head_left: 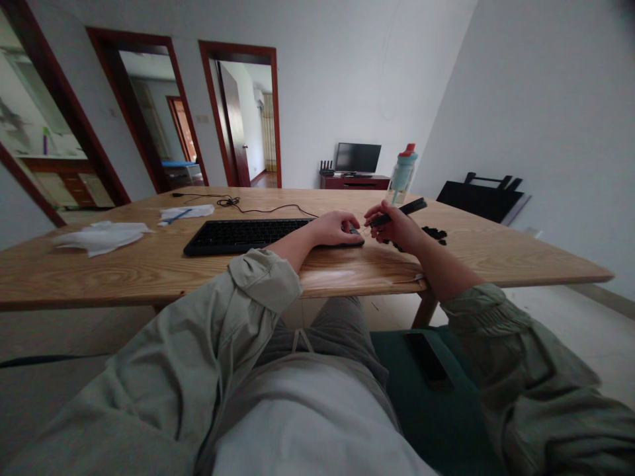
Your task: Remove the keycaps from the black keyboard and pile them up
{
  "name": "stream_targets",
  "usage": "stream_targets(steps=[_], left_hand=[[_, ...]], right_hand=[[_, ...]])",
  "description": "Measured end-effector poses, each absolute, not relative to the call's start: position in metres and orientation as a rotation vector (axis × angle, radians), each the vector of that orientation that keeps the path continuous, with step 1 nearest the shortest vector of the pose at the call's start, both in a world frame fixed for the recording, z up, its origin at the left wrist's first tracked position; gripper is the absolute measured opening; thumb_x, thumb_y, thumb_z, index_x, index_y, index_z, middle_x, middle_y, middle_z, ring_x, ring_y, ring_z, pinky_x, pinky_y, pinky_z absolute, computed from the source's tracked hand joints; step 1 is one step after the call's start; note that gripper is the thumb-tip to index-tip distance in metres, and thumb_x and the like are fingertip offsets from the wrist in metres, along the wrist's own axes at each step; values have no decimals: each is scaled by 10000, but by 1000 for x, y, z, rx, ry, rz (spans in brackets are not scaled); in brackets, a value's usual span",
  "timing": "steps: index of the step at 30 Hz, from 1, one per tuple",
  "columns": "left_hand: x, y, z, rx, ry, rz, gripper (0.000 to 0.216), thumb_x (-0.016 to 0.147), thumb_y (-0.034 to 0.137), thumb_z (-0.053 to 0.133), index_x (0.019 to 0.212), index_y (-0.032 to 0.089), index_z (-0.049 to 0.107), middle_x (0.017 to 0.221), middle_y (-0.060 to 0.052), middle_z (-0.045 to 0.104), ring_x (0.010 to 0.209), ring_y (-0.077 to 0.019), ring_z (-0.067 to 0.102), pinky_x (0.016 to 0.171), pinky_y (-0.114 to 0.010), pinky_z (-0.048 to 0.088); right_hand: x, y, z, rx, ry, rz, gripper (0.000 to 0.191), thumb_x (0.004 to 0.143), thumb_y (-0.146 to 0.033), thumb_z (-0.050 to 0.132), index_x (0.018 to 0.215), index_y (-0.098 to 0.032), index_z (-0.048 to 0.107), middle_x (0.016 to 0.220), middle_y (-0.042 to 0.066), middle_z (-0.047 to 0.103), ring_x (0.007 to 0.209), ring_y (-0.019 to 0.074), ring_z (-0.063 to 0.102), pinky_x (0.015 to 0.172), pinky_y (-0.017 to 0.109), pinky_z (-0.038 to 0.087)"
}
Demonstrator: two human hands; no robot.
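Note:
A black keyboard (243, 236) lies on the wooden table, its right end under my left hand (333, 229). The fingers of that hand are bent, with thumb and fingertips pressed on the keyboard's right end. My right hand (398, 227) is just to the right, closed around a slim black stick-like tool (413, 206) whose thick end points up and right. Thin wire-like strands show near its lower tip, close to the keyboard; their exact kind cannot be made out. Small black pieces, like loose keycaps (435, 234), lie in a heap beside my right wrist.
A bottle with a red lid (403, 173) stands behind my right hand. White tissue (102, 238), a blue pen (179, 216) on paper, and the keyboard's cable (278, 209) lie on the table (198, 281). A phone (429, 360) rests on the green seat beside me.

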State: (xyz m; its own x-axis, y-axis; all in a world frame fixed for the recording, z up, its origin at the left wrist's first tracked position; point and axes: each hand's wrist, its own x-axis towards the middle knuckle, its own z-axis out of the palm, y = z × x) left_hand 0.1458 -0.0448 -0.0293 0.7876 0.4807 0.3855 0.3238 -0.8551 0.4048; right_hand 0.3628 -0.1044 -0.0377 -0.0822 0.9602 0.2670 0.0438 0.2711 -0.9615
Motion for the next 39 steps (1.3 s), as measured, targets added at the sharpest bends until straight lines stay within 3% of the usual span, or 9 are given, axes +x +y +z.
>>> stream_targets(steps=[4,8,12,16,22,30,39], left_hand=[[147,-47,-31,2666,666,736,554,741,443,777,1212,173,666,923,-36,714,770,-146,630,729,-262,474],[150,-46,-33,2716,611,742,361,796,404,726,1065,163,723,923,-44,734,773,-149,636,721,-259,471],[152,-43,-34,2769,602,767,272,832,363,678,968,140,753,888,-57,749,752,-149,632,707,-261,471],[149,-42,-33,2767,590,782,255,842,308,645,984,139,772,908,-61,761,769,-146,638,756,-261,489],[145,-40,-31,2756,622,746,285,841,256,613,1042,138,777,929,-65,768,790,-152,644,772,-267,488],[141,-32,-33,2735,747,720,366,828,262,625,1156,142,736,883,-46,739,729,-137,606,687,-241,469],[140,-29,-34,2755,769,699,354,813,227,621,1143,153,724,893,-34,729,741,-133,606,693,-230,476]], right_hand=[[357,-109,-33,-922,-1383,1095,526,799,-739,608,922,-229,640,788,38,660,702,219,697,586,335,567],[354,-110,-32,-907,-1365,1118,524,779,-741,635,911,-233,634,783,30,653,751,233,710,667,374,598],[359,-104,-38,-994,-1432,995,494,798,-704,645,874,-216,648,807,39,657,752,187,678,617,282,557],[363,-105,-39,-1087,-1632,770,332,815,-532,717,866,-209,663,766,18,631,698,137,608,560,219,473],[356,-120,-33,-1065,-1789,672,321,747,-340,772,1033,-227,680,681,-26,572,560,102,488,473,219,384],[356,-113,-37,-1182,-1794,389,122,794,-276,661,881,-191,665,665,7,617,512,107,524,443,222,401],[363,-106,-42,-1242,-1833,357,135,809,-269,636,884,-177,700,686,36,676,503,127,579,445,234,447]])
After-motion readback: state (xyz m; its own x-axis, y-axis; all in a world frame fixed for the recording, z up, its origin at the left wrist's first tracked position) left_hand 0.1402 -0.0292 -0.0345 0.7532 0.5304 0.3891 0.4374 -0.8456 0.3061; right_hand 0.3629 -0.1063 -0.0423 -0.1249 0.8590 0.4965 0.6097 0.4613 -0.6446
